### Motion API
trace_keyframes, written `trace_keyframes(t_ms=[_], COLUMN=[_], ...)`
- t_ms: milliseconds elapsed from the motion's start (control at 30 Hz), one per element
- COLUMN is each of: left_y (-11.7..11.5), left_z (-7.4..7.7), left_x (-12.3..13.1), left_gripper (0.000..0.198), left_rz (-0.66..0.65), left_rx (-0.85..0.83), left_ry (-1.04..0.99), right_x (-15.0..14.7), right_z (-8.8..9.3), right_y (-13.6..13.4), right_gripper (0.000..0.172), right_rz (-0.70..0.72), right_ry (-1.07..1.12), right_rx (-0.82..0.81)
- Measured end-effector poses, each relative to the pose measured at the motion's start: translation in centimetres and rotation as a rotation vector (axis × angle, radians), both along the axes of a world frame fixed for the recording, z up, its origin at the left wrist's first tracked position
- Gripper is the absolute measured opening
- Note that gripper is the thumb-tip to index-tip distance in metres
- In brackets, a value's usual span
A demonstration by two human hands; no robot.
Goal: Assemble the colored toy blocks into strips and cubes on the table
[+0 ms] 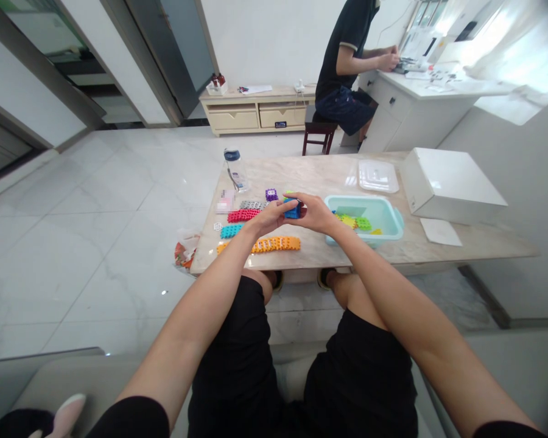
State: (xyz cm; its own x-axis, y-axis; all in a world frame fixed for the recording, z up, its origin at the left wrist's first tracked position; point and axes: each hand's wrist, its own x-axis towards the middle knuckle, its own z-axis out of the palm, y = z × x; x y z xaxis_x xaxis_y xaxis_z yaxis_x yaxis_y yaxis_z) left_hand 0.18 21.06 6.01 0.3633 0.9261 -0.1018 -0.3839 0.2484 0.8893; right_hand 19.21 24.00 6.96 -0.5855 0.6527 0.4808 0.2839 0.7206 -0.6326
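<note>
Between my two hands, above the table, is a blue block piece (293, 209). The fingers of my left hand (270, 217) close on its left side, and my right hand (314, 212) grips it from the right. Rows of joined pieces lie on the table near my left hand: a grey row (252, 205), a red row (243, 215), a turquoise row (231, 231) and, closest to me, a long orange row (276, 244). A purple piece (271, 194) sits just beyond my hands. To the right stands a light turquoise basin (395, 226) with green and yellow pieces (358, 222) in it.
On the marble-look table (301, 173) are a clear bottle (236, 171), a plastic lid (377, 176), a white box (454, 182) and a white paper (441, 232). A plastic bag (186, 248) is at the left edge. Beyond, a person (347, 73) sits at a white desk.
</note>
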Motion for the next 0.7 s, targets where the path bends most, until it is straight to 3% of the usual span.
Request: trace_keyframes(t_ms=[167,700], left_y=[-0.1,0.3], left_z=[-0.2,-1.3], left_x=[-0.2,-0.7], left_gripper=[0.045,0.047], left_rz=[-0.027,-0.062], left_rx=[-0.021,-0.049], left_ry=[-0.036,0.019], right_x=[0.1,0.2], right_z=[-0.2,0.4], right_y=[0.1,-0.1], right_gripper=[0.056,0.058], right_rz=[0.011,0.020], right_ry=[0.019,0.003], right_rx=[-0.033,-0.017])
